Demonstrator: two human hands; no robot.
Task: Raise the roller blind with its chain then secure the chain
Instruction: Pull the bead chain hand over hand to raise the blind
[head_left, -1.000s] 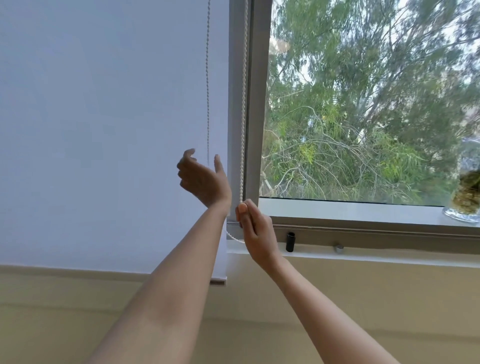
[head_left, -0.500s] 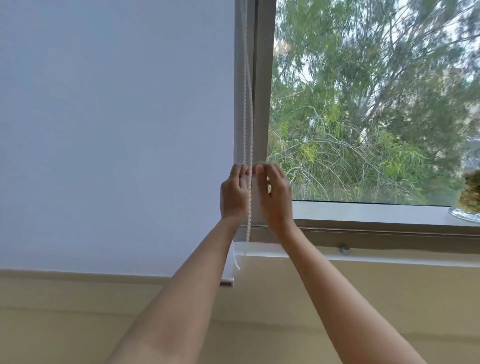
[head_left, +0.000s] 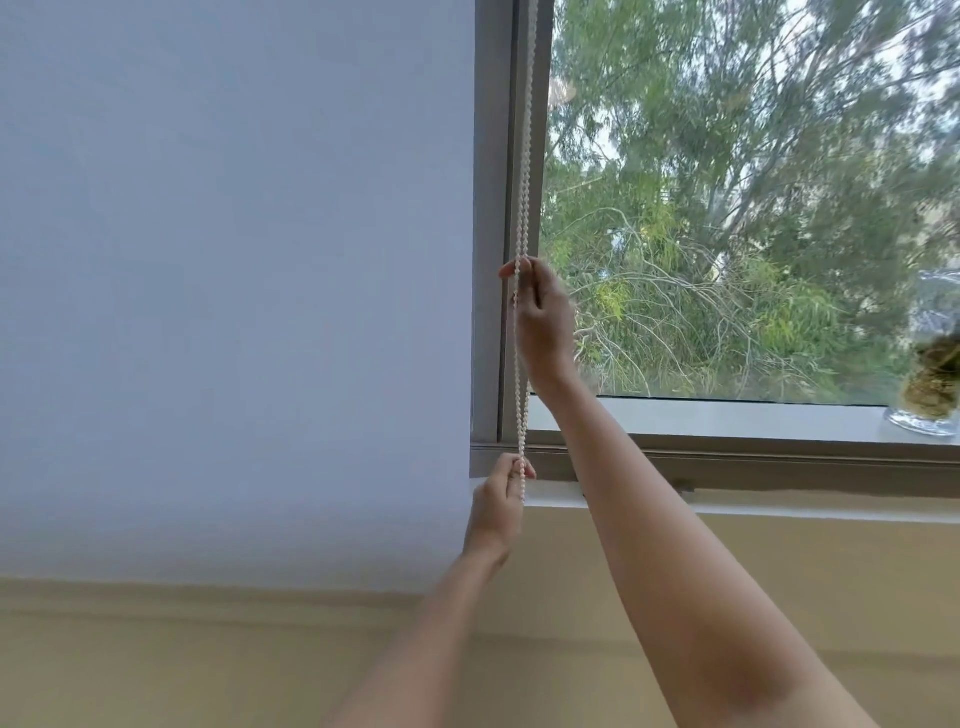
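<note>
A pale blue-white roller blind (head_left: 234, 291) covers the left window and hangs down below the sill. Its white bead chain (head_left: 525, 156) drops in two strands along the grey window frame (head_left: 488, 208) at the blind's right edge. My right hand (head_left: 540, 312) pinches the chain high up, at mid frame height. My left hand (head_left: 501, 506) grips the same chain lower, at sill level, with fingers closed around it. Between the two hands the chain runs straight and taut.
The right window pane (head_left: 753, 208) is uncovered and shows green trees. A glass vase (head_left: 930, 395) with dried plants stands on the sill at the far right. A white ledge (head_left: 779, 506) runs under the frame, above a beige wall (head_left: 779, 623).
Both hands took hold of the chain. From side by side half a second ago, my left hand has dropped to sill level while my right hand stays higher on the chain.
</note>
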